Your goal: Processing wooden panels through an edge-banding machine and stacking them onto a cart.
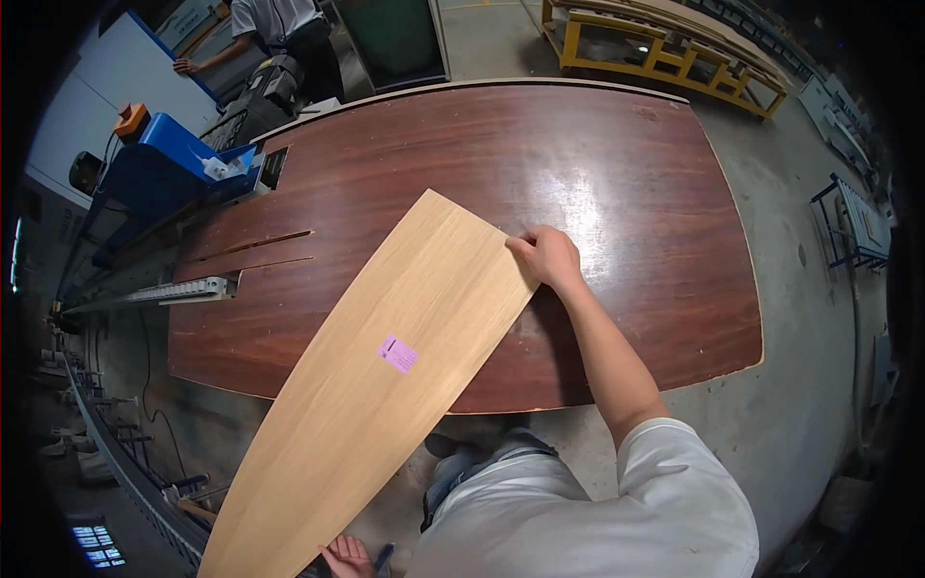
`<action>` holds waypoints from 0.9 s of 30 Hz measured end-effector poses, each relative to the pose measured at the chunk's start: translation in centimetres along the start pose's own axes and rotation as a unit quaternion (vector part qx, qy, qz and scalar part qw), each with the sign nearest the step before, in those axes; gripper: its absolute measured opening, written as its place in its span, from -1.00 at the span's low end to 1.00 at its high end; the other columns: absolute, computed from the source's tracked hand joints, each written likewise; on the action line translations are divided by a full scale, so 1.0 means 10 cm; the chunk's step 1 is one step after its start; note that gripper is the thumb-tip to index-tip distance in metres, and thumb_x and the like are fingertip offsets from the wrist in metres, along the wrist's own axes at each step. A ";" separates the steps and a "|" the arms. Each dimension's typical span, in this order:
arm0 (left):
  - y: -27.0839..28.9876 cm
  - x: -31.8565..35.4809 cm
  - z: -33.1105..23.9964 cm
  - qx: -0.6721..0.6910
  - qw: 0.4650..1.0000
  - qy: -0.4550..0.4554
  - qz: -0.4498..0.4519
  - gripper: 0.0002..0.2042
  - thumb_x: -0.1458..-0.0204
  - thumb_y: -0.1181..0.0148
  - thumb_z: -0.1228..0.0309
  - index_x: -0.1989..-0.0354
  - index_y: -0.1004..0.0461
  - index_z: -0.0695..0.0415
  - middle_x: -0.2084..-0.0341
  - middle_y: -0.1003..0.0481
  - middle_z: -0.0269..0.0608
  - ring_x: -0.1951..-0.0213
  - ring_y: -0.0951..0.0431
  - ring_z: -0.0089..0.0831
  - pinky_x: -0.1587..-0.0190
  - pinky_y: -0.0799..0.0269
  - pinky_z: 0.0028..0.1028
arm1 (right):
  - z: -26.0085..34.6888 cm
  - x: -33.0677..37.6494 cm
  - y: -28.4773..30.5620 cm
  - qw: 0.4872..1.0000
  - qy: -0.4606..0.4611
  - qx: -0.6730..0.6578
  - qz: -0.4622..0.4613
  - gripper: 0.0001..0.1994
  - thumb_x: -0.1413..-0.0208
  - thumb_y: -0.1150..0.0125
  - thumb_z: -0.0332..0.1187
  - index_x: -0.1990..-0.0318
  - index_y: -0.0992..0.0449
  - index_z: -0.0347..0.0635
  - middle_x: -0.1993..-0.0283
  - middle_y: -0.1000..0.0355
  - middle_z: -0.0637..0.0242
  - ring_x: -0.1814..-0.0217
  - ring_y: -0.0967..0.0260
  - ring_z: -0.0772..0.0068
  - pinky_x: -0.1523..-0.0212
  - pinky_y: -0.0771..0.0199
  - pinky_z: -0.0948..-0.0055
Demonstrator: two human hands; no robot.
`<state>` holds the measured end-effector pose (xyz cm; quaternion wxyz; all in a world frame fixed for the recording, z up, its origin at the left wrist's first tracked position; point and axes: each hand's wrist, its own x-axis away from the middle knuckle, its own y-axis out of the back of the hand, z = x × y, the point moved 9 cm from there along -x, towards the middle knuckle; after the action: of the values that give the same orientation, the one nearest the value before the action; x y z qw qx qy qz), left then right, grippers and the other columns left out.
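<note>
A long light wood-grain board (424, 279) with a small pink label (397, 354) on its face slants from the table's middle down past the front edge to the lower left. My right hand (554, 255) grips its far right corner, thumb on the upper face and the other fingers partly hidden. Low in the view, my left hand (349, 558) holds the right-hand edge near the board's close end; the thumb reaches that edge and the underside is hidden. Beneath the board's far part is a dark red-brown wood-grain table (646, 250).
A blue machine (173, 159) and a slotted metal rail (193, 288) sit at the table's left. Beyond the far left edge, another person (284, 29) stands beside a large white panel (77, 125). A yellow-framed rack (665, 58) is at the back right, a blue metal stand (856, 226) farther right.
</note>
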<state>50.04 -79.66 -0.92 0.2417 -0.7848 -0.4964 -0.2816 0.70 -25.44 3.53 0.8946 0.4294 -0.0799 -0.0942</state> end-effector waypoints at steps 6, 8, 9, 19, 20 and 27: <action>-0.14 -0.12 0.25 -0.021 0.999 0.028 0.013 -0.26 -0.14 0.06 -0.06 -0.37 0.11 0.10 -0.39 0.18 -0.03 -0.40 0.22 -0.14 -0.40 0.24 -0.13 | -0.22 -0.22 -0.01 0.999 -0.028 0.015 -0.039 -0.66 -0.07 -0.13 -0.02 0.38 -0.57 -0.11 0.41 -0.52 0.15 0.30 -0.47 0.08 0.25 -0.42 0.22; -0.10 -0.27 0.34 0.042 0.999 0.018 -0.001 -0.47 -0.08 -0.08 0.00 -0.07 -0.29 0.16 -0.03 -0.40 -0.13 -0.09 -0.36 -0.26 -0.17 -0.25 -0.27 | -0.21 -0.21 0.01 0.998 0.000 -0.026 -0.055 -0.68 -0.09 -0.11 -0.04 0.37 -0.57 -0.10 0.36 -0.53 0.16 0.28 -0.47 0.06 0.25 -0.42 0.19; -0.21 -0.25 0.38 0.042 0.999 0.017 -0.005 -0.47 -0.08 -0.08 0.00 -0.07 -0.29 0.16 -0.03 -0.40 -0.13 -0.09 -0.36 -0.26 -0.17 -0.25 -0.27 | -0.20 -0.19 0.05 0.995 0.021 -0.064 -0.073 -0.70 -0.11 -0.10 -0.07 0.36 -0.57 -0.09 0.32 -0.53 0.16 0.25 -0.47 0.04 0.25 -0.42 0.15; -0.93 -0.12 0.54 0.127 0.992 -0.009 0.024 -0.39 -0.08 -0.04 -0.13 -0.12 -0.29 0.11 -0.08 -0.36 -0.13 -0.06 -0.39 -0.33 -0.09 -0.34 -0.34 | -0.08 -0.21 0.11 0.989 0.083 -0.060 -0.107 -0.71 -0.08 -0.13 -0.14 0.45 -0.56 -0.18 0.46 -0.48 0.17 0.39 -0.44 0.09 0.35 -0.39 0.24; -0.99 -0.11 0.50 0.158 0.986 -0.026 0.040 -0.41 -0.12 -0.02 -0.07 -0.14 -0.26 0.14 -0.10 -0.34 -0.11 -0.09 -0.37 -0.30 -0.13 -0.33 -0.32 | -0.08 -0.22 0.11 0.989 0.087 -0.059 -0.106 -0.71 -0.08 -0.13 -0.14 0.45 -0.56 -0.18 0.46 -0.48 0.17 0.39 -0.44 0.09 0.35 -0.39 0.24; -1.27 -0.07 0.41 0.292 0.944 -0.107 0.110 -0.52 -0.22 0.07 0.17 -0.21 -0.17 0.21 -0.15 -0.31 -0.08 -0.17 -0.32 -0.21 -0.21 -0.27 -0.24 | -0.01 -0.36 0.12 0.987 0.119 -0.060 -0.085 -0.73 -0.06 -0.15 -0.15 0.43 -0.59 -0.16 0.44 -0.50 0.19 0.38 -0.46 0.12 0.34 -0.41 0.27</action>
<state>39.00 -72.52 -3.11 0.4352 -0.7550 -0.4903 -0.0106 -2.67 -23.76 4.19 0.9106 0.3885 0.0698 -0.1222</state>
